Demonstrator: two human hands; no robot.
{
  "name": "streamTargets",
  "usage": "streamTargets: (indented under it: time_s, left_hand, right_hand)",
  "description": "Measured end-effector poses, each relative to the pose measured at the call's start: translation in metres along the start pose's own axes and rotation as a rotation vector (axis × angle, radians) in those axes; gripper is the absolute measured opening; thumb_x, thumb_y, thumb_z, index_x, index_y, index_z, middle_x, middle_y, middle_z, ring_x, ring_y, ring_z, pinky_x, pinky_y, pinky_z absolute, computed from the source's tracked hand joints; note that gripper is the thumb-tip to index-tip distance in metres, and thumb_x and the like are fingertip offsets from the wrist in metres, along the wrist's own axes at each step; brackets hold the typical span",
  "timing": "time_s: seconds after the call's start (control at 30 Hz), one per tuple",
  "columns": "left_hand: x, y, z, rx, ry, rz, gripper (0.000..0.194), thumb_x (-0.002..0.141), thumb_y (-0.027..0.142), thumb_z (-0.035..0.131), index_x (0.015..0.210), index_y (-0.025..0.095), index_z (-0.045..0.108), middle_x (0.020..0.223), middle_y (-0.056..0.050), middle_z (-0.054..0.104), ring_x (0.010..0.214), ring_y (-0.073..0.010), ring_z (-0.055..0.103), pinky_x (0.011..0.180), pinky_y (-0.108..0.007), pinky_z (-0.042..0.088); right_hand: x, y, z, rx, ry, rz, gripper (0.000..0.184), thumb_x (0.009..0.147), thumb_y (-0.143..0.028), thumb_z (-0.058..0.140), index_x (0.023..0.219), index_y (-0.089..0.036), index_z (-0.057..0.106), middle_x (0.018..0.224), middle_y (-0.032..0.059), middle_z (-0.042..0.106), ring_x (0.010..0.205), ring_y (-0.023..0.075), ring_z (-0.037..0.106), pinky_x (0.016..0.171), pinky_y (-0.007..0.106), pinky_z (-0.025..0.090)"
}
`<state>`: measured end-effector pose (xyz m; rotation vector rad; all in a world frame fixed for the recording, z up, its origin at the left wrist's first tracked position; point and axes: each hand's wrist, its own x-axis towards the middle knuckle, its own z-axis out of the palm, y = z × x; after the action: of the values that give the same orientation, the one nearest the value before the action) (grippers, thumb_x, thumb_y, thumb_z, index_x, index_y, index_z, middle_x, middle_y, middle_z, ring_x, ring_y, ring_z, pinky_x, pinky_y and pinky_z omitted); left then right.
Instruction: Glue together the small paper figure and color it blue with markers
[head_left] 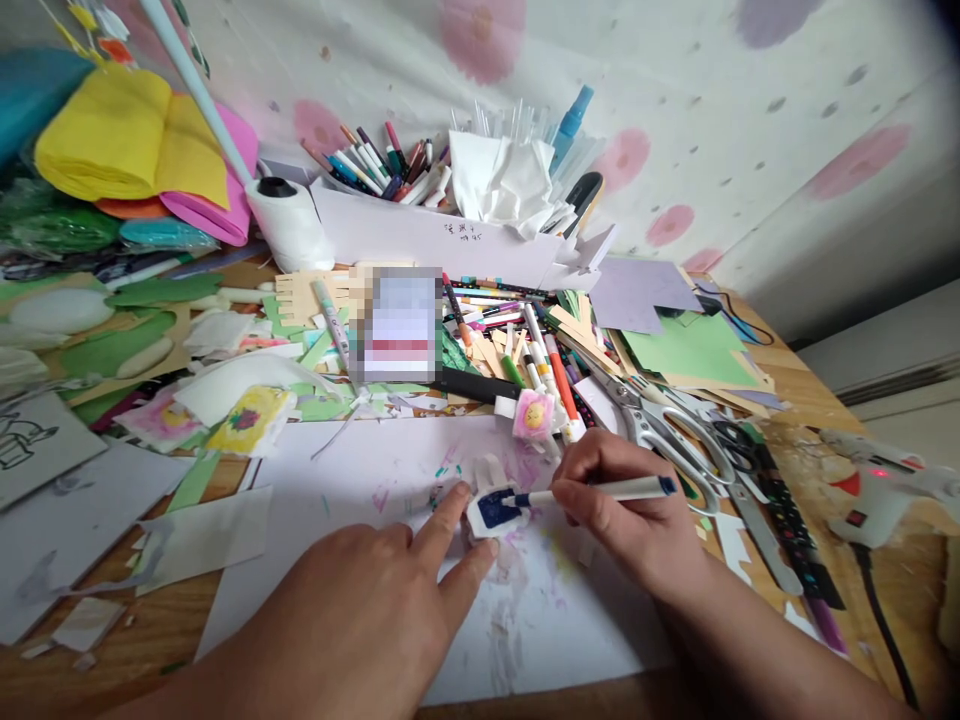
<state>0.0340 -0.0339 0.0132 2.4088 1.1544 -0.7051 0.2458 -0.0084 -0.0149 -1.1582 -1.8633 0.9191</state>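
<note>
The left hand (360, 595) and right hand (637, 535) are both engaged at a small white piece (485, 512), which lies on a stained white sheet (292, 490) spread over the wooden counter (814, 385).

Governing relation: from the right grip the piece lies at 9 o'clock, just beside and bridged by a white pen (615, 490). The pen's long axis runs from its tip at 9 o'clock to its blue end at 3 o'clock. The left hand is nearer: the piece stands at 2 o'clock from it, in contact.

Grip condition: the right grip is clamped on the pen barrel. The left index finger and thumb bear on the left and lower edges of the piece, holding it between them; the remaining fingers are folded or hidden.

Piece condition: white, angular in outline, with pale projections at 12 o'clock. The long axis appears to run from 12 to 6 o'clock. A dark blue patch (495, 508) covers the centre, inside a white border. The pen tip sits over the patch; actual contact cannot be confirmed. A pink-and-yellow block (534, 415) stands near, at 1 o'clock.
</note>
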Motion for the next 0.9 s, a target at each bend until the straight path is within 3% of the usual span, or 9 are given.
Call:
streamTargets:
  time_s: [0.67, 0.9]
  left_hand:
    - [0.0009, -0.0012, -0.0003, -0.019, -0.004, -0.006, 0.075, 0.076, 0.0, 0.041, 0.141, 0.037, 0.046, 0.155, -0.013, 0.029, 0.093, -0.0353, 0.072, 0.072, -0.052, 0.059]
    - [0.0011, -0.0003, -0.0012, -0.086, 0.036, -0.029, 0.071, 0.074, 0.001, 0.045, 0.135, 0.036, 0.055, 0.154, -0.013, 0.033, 0.089, -0.0328, 0.073, 0.072, -0.045, 0.058]
  right_hand:
    - [-0.0009, -0.0023, 0.0026, -0.021, -0.011, -0.005, 0.017, 0.085, -0.021, 0.059, 0.068, -0.019, 0.055, 0.059, -0.0023, 0.054, 0.05, 0.0105, 0.048, 0.047, 0.023, 0.038]
    - [0.0006, -0.0054, 0.0047, -0.024, -0.04, -0.037, 0.016, 0.082, -0.017, 0.059, 0.066, -0.018, 0.056, 0.057, -0.0016, 0.056, 0.049, 0.0106, 0.05, 0.047, 0.023, 0.039]
